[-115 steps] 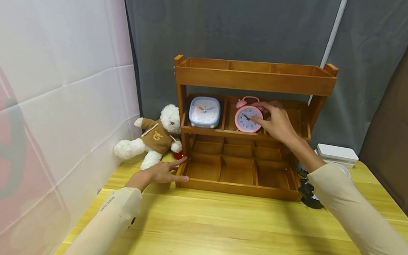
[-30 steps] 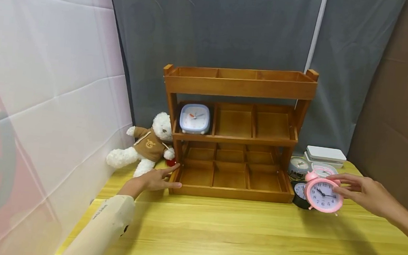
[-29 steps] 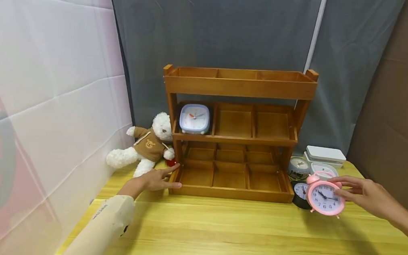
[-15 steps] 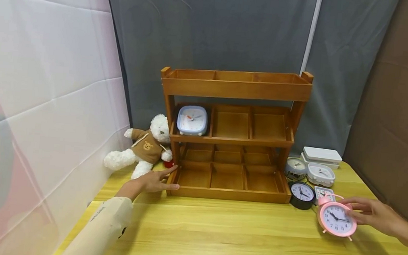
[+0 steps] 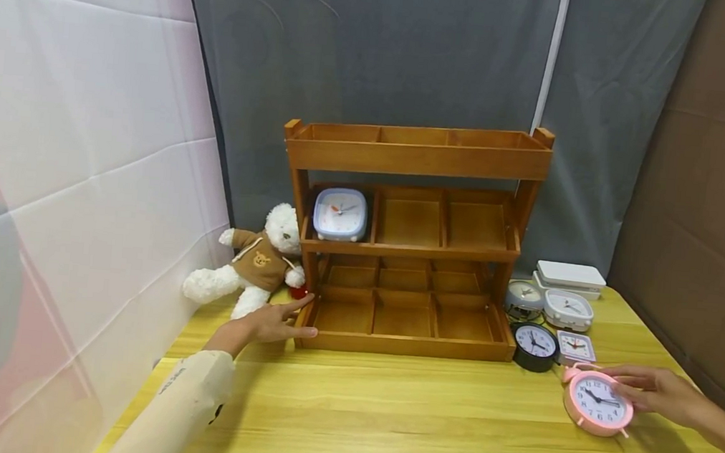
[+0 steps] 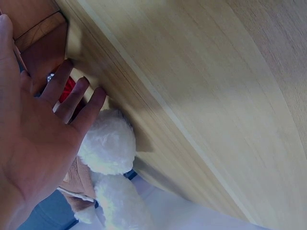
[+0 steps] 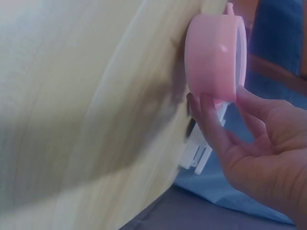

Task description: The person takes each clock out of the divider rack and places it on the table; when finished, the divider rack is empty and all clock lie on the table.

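A pink twin-bell alarm clock [image 5: 598,403] stands tilted back at the right of the table. My right hand [image 5: 661,394] pinches its upper right side between thumb and fingers, as the right wrist view shows at the pink casing [image 7: 211,57]. At the lower left corner of the brown wooden shelf rack [image 5: 404,345], my left hand [image 5: 270,321] rests with its fingers spread and touching the frame. In the left wrist view the left palm [image 6: 38,143] shows, its fingers extended. A blue-rimmed clock [image 5: 340,214] sits in the left compartment of the middle tier.
Behind the pink clock stand a round black clock [image 5: 534,347], a small square clock [image 5: 575,346], a white clock [image 5: 568,310], a grey clock [image 5: 524,298] and white boxes [image 5: 569,276]. A white teddy bear [image 5: 261,261] leans left of the rack, by the fabric wall [image 5: 87,123].
My right hand has lifted the pink alarm clock out of the middle tier's centre compartment, carried it right and lowered it to the tabletop. My left hand has stayed at the rack's corner.
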`<action>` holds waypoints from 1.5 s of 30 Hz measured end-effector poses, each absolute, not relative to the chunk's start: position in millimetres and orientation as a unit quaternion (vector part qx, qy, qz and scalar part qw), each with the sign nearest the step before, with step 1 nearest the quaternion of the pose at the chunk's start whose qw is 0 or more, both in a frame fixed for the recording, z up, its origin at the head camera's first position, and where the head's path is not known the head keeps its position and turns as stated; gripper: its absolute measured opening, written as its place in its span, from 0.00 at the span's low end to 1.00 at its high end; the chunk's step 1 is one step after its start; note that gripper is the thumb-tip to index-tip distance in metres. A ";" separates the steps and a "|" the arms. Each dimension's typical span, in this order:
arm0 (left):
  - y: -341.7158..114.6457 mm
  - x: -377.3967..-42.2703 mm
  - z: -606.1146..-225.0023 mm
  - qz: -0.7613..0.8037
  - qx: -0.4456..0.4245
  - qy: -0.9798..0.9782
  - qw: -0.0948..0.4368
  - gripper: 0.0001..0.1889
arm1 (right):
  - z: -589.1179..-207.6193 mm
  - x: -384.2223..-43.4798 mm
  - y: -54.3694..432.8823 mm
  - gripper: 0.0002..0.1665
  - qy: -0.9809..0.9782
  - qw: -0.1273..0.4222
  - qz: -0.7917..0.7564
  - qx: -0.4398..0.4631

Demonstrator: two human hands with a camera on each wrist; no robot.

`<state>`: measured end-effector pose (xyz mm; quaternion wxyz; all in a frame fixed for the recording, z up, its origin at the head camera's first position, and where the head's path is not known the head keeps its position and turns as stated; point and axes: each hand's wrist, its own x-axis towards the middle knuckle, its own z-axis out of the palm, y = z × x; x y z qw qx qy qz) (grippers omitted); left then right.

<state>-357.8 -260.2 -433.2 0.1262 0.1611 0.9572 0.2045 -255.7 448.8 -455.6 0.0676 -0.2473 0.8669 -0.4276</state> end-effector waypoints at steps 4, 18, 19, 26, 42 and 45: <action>-260.9 -357.6 -434.7 0.206 0.160 0.957 0.125 0.51 | -455.6 -259.9 448.4 0.16 0.894 0.075 -0.396 -0.196; -260.4 -359.8 -434.2 0.212 0.160 0.956 0.125 0.50 | -455.6 -269.8 444.9 0.25 0.927 0.055 -0.360 -0.093; -260.6 -360.0 -434.1 0.211 0.160 0.956 0.125 0.50 | -455.7 -270.9 444.7 0.26 0.927 0.052 -0.360 -0.093; -261.7 -360.6 -436.1 0.211 0.161 0.956 0.124 0.50 | -460.2 -280.4 449.6 0.14 0.926 0.015 -0.355 -0.131; -262.2 -360.2 -437.5 0.207 0.160 0.957 0.122 0.50 | -449.4 -287.1 444.7 0.14 0.936 -0.094 -0.284 -0.184; -262.3 -360.2 -437.6 0.207 0.160 0.957 0.122 0.50 | -443.0 -289.0 438.0 0.16 0.926 -0.116 -0.296 -0.205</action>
